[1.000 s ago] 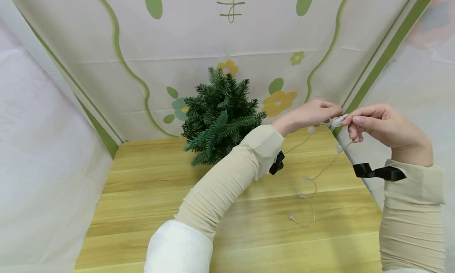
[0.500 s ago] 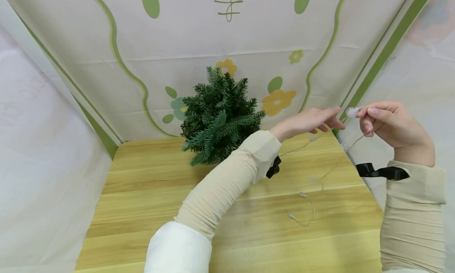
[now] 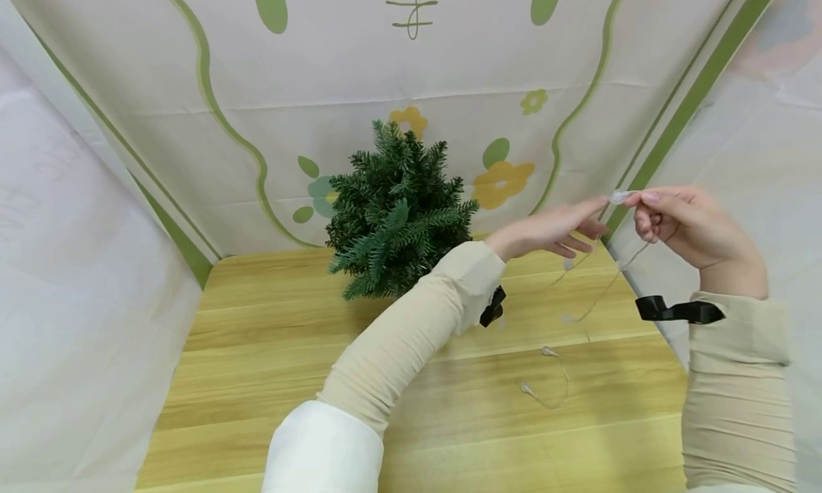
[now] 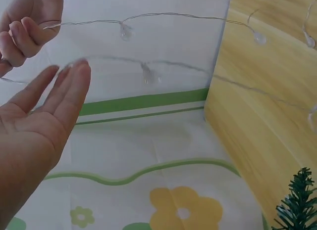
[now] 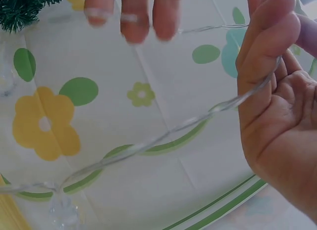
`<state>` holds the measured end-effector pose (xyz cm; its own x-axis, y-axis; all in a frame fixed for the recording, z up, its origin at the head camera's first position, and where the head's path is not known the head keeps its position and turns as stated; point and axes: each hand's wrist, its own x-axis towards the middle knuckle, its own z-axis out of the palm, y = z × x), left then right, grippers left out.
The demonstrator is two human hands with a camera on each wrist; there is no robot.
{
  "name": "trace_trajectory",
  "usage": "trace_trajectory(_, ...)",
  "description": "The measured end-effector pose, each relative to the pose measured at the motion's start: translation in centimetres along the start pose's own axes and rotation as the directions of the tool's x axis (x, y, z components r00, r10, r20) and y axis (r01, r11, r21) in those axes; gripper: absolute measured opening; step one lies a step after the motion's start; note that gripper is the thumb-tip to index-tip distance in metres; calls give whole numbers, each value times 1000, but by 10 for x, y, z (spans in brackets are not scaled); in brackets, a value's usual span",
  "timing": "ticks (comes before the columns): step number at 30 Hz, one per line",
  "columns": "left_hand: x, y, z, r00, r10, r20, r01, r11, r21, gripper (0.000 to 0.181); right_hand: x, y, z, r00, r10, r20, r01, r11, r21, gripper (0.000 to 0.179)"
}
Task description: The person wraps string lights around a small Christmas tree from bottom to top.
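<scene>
My right hand (image 3: 696, 229) pinches a clear string of fairy lights between thumb and fingertips, with a teardrop bulb (image 3: 618, 197) just beyond them. In the right wrist view, its wire (image 5: 168, 133) runs out from the curled fingers of that hand. My left hand (image 3: 552, 225) reaches across to the right, its fingers extended. In the left wrist view those fingers (image 4: 72, 99) lie right at a second stretch of wire, below my right hand (image 4: 27, 29). Part of the string lies on the wooden table, ending in a bulb (image 3: 526, 389).
A small artificial fir tree (image 3: 401, 215) stands toward the back of the wooden table (image 3: 257, 379), beside my left forearm. A cloth backdrop with printed flowers (image 3: 504, 185) rises behind it. Fabric walls flank both sides.
My left fingers have straightened and come away from the bulb they were close on. The right hand moved right, then back left. More of the wire has lifted off the table.
</scene>
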<state>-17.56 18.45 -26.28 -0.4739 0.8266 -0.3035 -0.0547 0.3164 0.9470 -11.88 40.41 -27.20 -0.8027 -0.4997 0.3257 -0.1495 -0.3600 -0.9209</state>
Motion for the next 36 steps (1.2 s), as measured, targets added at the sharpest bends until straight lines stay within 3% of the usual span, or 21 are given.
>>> trace_trajectory(8,-2,6,-12,993,40,-111,-51,994,-97,71,8,3,13,999,19,-41,-22,998,-62,49)
trace_trajectory(13,-6,22,-23,985,54,-162,-68,994,-85,70,18,4,24,1000,19,18,-16,989,-144,46)
trace_trajectory(19,-12,41,-33,967,62,-245,-57,998,29,58,33,6,35,995,37,94,-17,978,-208,49)
trace_trajectory(23,-16,51,-37,948,41,-316,9,988,154,51,40,10,39,989,16,150,7,989,-150,50)
trace_trajectory(26,-18,55,-40,942,28,-335,30,985,169,47,44,15,41,980,16,200,6,994,-111,51)
trace_trajectory(31,-23,58,-48,948,26,-318,-14,999,41,48,47,20,43,974,38,225,-18,996,-91,49)
trace_trajectory(36,-30,62,-56,946,25,-323,-65,991,-114,50,47,23,45,974,57,221,-37,995,-95,45)
